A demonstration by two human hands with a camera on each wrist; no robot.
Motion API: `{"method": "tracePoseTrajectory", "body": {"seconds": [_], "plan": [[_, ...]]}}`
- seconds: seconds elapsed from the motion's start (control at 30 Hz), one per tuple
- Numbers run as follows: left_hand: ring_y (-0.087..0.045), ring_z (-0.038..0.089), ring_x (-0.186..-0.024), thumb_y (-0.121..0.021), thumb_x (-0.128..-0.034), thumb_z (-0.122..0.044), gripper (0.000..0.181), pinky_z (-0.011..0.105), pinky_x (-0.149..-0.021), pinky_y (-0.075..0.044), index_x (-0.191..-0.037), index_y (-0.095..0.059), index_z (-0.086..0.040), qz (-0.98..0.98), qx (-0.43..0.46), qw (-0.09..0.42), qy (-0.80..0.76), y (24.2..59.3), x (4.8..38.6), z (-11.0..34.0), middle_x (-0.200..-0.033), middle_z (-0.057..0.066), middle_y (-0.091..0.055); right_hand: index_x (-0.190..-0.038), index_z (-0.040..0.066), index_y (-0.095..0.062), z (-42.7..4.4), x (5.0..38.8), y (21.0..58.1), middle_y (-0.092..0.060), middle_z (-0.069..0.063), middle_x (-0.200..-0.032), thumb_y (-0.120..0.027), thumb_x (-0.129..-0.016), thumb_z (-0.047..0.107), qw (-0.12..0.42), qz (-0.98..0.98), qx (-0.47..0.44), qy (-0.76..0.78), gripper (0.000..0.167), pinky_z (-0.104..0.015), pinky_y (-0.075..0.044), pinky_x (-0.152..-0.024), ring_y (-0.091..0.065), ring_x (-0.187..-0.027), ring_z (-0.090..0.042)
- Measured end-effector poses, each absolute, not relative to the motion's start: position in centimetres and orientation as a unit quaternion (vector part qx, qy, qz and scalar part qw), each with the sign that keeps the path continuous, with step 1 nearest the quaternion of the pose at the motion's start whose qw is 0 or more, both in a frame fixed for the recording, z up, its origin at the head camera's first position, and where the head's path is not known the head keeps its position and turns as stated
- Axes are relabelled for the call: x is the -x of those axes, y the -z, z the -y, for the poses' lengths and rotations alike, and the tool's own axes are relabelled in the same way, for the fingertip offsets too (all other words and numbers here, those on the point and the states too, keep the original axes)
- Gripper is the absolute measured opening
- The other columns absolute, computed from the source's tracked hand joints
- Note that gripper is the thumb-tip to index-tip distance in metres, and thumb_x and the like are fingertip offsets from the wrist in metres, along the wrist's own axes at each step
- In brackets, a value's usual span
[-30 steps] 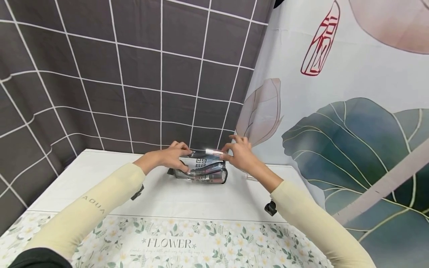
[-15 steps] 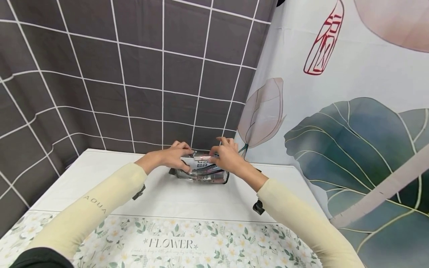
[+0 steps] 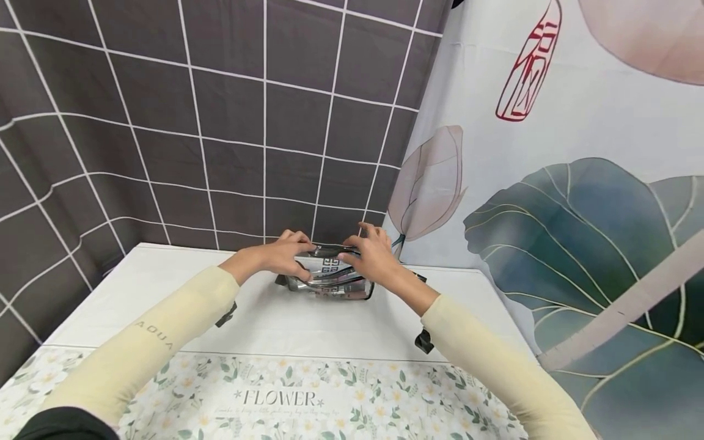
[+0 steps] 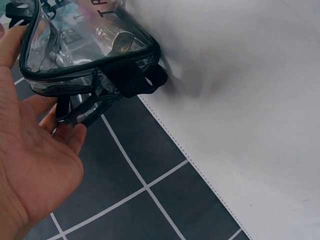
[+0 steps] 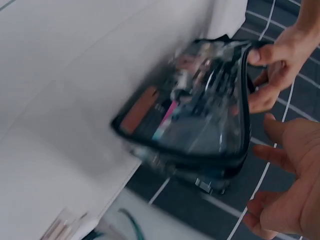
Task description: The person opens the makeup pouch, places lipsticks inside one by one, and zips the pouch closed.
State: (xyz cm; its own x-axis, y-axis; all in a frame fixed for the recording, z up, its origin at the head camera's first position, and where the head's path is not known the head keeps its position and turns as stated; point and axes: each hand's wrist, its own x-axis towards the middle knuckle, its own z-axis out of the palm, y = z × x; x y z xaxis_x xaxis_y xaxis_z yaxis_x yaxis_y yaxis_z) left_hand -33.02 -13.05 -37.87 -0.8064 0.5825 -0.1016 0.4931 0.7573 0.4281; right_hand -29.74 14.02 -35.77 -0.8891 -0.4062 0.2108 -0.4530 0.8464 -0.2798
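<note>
A clear plastic cosmetic bag [image 3: 332, 292] with black trim stands at the back of the white table, its top unzipped. My left hand [image 3: 282, 255] grips its left end, thumb on the front rim and fingers at the back. In the left wrist view a black strap [image 4: 130, 79] sticks out from the bag's end. My right hand [image 3: 373, 253] hovers at the opening's right side, fingers apart and holding nothing. Through the bag's wall in the right wrist view show a peach-coloured item [image 5: 139, 110], a pink stick [image 5: 169, 113] and several blurred cosmetics.
Pinkish clear tubes [image 5: 62, 227] lie on the table right of the bag, partly cut off in the right wrist view. A dark gridded curtain [image 3: 231, 153] hangs right behind the table [image 3: 181, 269]. A flowered mat [image 3: 286, 421] covers the front.
My right hand moved left to the bag's opening with a slim, clear, pinkish tube and let it go there; the tube is now out of sight. My left hand keeps its hold.
</note>
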Motion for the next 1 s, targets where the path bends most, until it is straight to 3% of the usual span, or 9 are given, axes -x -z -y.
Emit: {"method": "tracePoseTrajectory", "body": {"seconds": [0.3, 0.57, 0.77, 0.9, 1.0], "plan": [[-0.031, 0.042, -0.155, -0.080, -0.0934, -0.044, 0.093, 0.069, -0.130, -0.037, -0.169, -0.049, 0.001, -0.929, -0.294, 0.112, -0.195, 37.1, 32.8, 13.2, -0.170, 0.022, -0.041, -0.141, 0.003, -0.076, -20.7, 31.3, 36.1, -0.037, -0.037, -0.175, -0.066, -0.113, 0.027, 0.090, 0.970, -0.153, -0.167, 0.038, -0.074, -0.031, -0.121, -0.034, -0.154, -0.063], [-0.032, 0.041, -0.152, -0.080, -0.0935, -0.042, 0.093, 0.069, -0.128, -0.039, -0.169, -0.048, 0.000, -0.926, -0.294, 0.120, -0.203, 37.6, 32.5, 13.2, -0.170, 0.022, -0.040, -0.129, 0.000, -0.081, -25.5, 31.0, 38.5, -0.041, -0.041, -0.170, -0.079, -0.099, 0.016, -0.001, 0.992, -0.087, -0.093, 0.035, -0.073, -0.030, -0.121, -0.031, -0.153, -0.065], [-0.031, 0.040, -0.152, -0.080, -0.0947, -0.042, 0.092, 0.069, -0.127, -0.039, -0.170, -0.048, -0.001, -0.925, -0.292, 0.125, -0.207, 37.6, 32.5, 13.1, -0.170, 0.020, -0.039, -0.108, 0.004, -0.083, -27.3, 30.5, 40.0, -0.050, -0.041, -0.161, -0.086, -0.094, 0.020, -0.039, 0.997, -0.061, -0.038, 0.022, -0.068, -0.035, -0.112, -0.040, -0.139, -0.058], [-0.031, 0.040, -0.153, -0.080, -0.0955, -0.043, 0.091, 0.069, -0.128, -0.039, -0.170, -0.048, -0.002, -0.926, -0.289, 0.126, -0.207, 37.7, 32.5, 13.0, -0.171, 0.019, -0.039, -0.103, 0.005, -0.084, -28.2, 30.5, 40.9, -0.053, -0.039, -0.159, -0.086, -0.091, 0.012, -0.037, 0.997, -0.056, -0.029, 0.015, -0.065, -0.034, -0.110, -0.040, -0.136, -0.056], [-0.031, 0.040, -0.154, -0.081, -0.0953, -0.043, 0.091, 0.070, -0.128, -0.039, -0.170, -0.048, -0.002, -0.926, -0.288, 0.126, -0.208, 37.7, 32.6, 12.9, -0.171, 0.019, -0.039, -0.094, 0.006, -0.081, -28.7, 30.6, 41.5, -0.060, -0.036, -0.147, -0.087, -0.088, 0.009, -0.031, 0.997, -0.060, -0.025, 0.009, -0.063, -0.035, -0.108, -0.042, -0.133, -0.054]]}}
